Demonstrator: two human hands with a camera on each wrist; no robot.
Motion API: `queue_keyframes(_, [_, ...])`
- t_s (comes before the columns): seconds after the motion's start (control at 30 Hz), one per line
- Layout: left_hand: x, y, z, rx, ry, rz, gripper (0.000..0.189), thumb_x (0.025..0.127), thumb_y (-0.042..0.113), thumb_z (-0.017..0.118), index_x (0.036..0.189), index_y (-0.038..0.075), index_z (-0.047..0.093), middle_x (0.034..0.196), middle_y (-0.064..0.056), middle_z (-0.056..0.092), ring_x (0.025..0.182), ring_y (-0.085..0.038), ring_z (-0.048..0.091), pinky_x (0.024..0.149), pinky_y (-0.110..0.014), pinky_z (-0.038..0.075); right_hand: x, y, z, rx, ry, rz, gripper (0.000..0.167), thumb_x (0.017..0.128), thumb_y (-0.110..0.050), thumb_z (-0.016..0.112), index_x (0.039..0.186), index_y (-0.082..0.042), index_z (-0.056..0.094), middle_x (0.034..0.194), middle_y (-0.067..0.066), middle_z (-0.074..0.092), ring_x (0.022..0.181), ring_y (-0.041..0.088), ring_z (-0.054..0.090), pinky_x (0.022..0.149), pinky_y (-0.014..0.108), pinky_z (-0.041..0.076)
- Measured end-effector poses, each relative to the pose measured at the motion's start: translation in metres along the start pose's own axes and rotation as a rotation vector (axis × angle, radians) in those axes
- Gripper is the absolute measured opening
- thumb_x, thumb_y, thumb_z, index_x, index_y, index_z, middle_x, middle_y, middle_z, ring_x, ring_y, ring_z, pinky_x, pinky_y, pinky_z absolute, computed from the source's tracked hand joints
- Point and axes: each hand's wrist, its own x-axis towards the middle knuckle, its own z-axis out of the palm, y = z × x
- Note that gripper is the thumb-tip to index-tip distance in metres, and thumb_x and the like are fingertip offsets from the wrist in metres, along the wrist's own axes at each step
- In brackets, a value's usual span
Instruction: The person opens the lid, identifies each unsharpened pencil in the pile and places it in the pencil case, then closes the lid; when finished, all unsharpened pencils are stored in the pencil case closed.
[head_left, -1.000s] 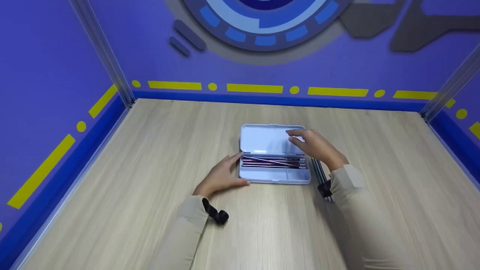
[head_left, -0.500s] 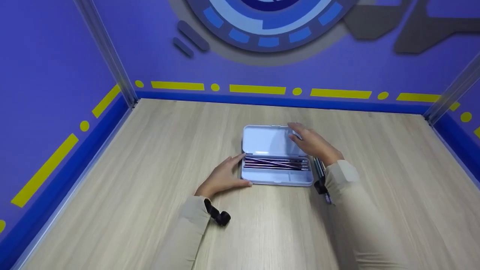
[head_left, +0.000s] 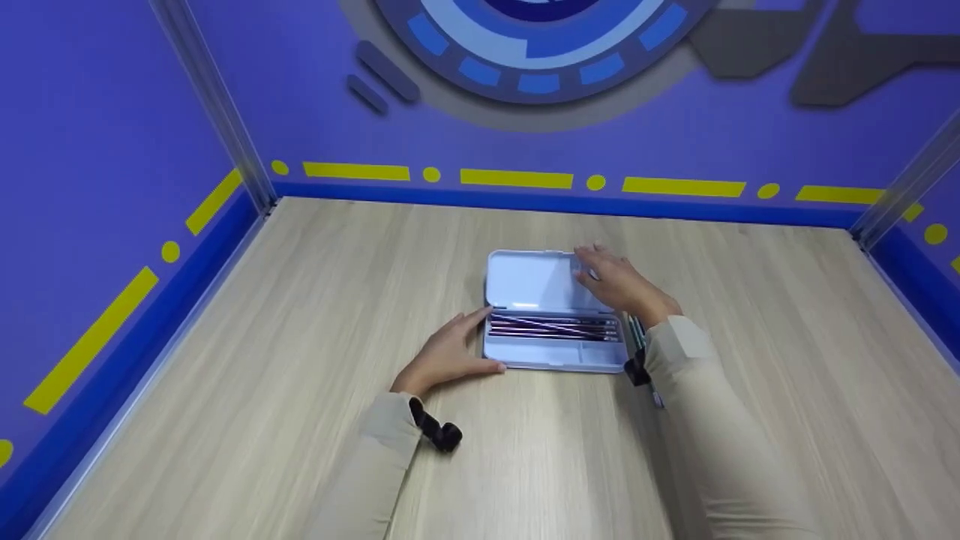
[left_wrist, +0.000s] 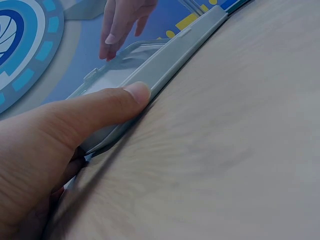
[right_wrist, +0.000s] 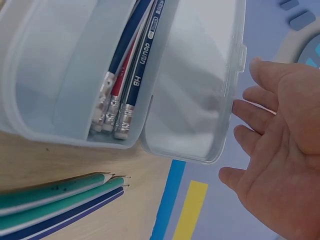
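A pale translucent pencil case [head_left: 536, 355] lies open on the table, its lid [head_left: 526, 279] folded back toward the wall. Dark blue and red pencils [right_wrist: 134, 87] with eraser ends lie in its rear compartment. My left hand [head_left: 442, 354] grips the case's left end, thumb [left_wrist: 107, 106] along the front wall and fingers toward the hinge corner. My right hand [head_left: 619, 283] is by the lid's far right part, with fingers extended at the lid's outer edge. Whether every fingertip touches the lid is unclear.
Green and blue pencils [right_wrist: 65, 197] lie just right of the case, partly hidden under my right wrist. A blue wall [head_left: 525, 193] with yellow marks rises behind the wooden table [head_left: 337, 300]. Another panel [head_left: 90, 300] borders the left side.
My right hand has moved from above the lid to its far edge, with the fingers now further back. My left hand stays on the case. The camera view has shifted slightly.
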Motion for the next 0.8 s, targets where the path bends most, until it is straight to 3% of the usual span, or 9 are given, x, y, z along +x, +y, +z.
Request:
queue_keyframes(0.43, [0.001,-0.001,0.0,-0.001,0.006,0.01,0.101,0.067,0.052,0.082,0.151,0.025,0.033,0.155,-0.008,0.034,0.144,-0.038,0.024,0.116,-0.053,0.024,-0.005,0.0,-0.002,0.063,0.119,-0.044,0.048,0.103,-0.028,0.043,0.148,-0.011,0.038,0.155,0.014,0.032,0.145,0.033,0.025,0.117,0.052,0.023])
queue_keyframes(0.63, [0.001,-0.001,0.0,-0.015,0.011,-0.002,0.1,0.066,0.05,0.083,0.15,0.024,0.035,0.154,-0.011,0.035,0.144,-0.037,0.025,0.116,-0.052,0.026,-0.009,0.002,-0.002,0.056,0.222,-0.158,0.039,0.103,-0.02,0.045,0.137,-0.002,0.051,0.136,0.018,0.052,0.125,0.034,0.051,0.107,0.049,0.041])
queue_keyframes(0.8, [0.002,0.0,0.001,-0.019,0.015,-0.004,0.102,0.065,0.049,0.084,0.15,0.025,0.035,0.153,-0.016,0.034,0.143,-0.039,0.026,0.116,-0.052,0.026,-0.017,0.001,-0.001,0.068,0.281,-0.222,0.034,0.101,-0.018,0.049,0.129,-0.001,0.059,0.125,0.016,0.057,0.11,0.03,0.059,0.098,0.045,0.05])
